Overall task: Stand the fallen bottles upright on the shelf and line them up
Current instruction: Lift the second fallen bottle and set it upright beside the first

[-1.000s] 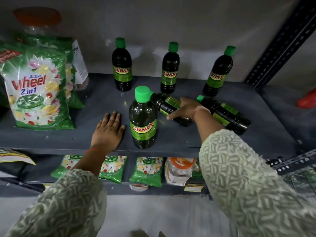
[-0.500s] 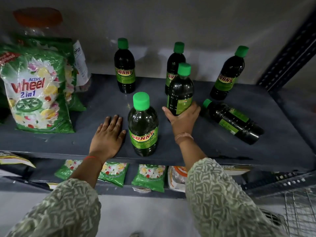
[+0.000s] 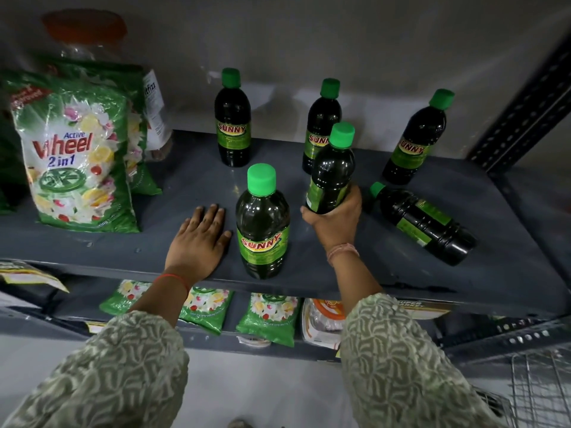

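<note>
Dark bottles with green caps and green SUNNY labels stand on the grey shelf. Three stand at the back: left, middle, right. A fourth stands near the front edge. My right hand grips the lower part of another bottle, holding it almost upright beside the front one. One bottle lies on its side to the right, cap pointing back-left. My left hand rests flat on the shelf, left of the front bottle.
Green Wheel detergent bags stand at the shelf's left, with a clear jar behind them. Small green packets sit on the lower shelf. A perforated metal upright rises at the right. A wire basket is at the bottom right.
My right hand gripped a fallen bottle, raised it upright and has drawn it a little forward. The left hand has stayed flat on the shelf.
</note>
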Motion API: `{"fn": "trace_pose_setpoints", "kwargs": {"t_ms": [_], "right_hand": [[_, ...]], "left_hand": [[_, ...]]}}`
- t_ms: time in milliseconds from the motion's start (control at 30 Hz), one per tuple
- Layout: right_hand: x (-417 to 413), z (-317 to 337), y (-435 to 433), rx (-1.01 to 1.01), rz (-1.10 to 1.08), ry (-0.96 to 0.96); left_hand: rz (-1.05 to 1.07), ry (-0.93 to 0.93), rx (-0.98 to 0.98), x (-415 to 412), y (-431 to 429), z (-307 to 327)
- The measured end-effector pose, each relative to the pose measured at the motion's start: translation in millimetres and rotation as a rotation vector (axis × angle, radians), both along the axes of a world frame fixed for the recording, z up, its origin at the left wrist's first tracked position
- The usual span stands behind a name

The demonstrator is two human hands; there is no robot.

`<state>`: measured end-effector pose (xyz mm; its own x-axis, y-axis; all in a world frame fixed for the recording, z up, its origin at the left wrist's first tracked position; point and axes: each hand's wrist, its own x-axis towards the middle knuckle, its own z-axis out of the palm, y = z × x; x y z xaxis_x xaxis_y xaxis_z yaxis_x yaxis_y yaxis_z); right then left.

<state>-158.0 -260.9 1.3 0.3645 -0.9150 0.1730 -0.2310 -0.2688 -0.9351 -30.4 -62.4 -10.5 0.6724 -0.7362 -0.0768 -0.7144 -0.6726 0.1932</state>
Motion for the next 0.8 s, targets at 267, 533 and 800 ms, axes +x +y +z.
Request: {"fn": "trace_pose_setpoints", "kwargs": {"t_ms": [267, 533, 800], "right_hand": [[-14, 5, -13, 0.091, 0.172, -0.026], [-30, 9, -27, 0.198, 0.366, 0.024], [-20, 7, -14, 0.053, 0.214, 0.198]], "left_hand": [[0.013, 0.027, -0.019, 0, -1, 0], [0.015, 0.032, -0.02, 0, 0, 1], [0.011, 0.029, -0.021, 1, 0, -1]]}}
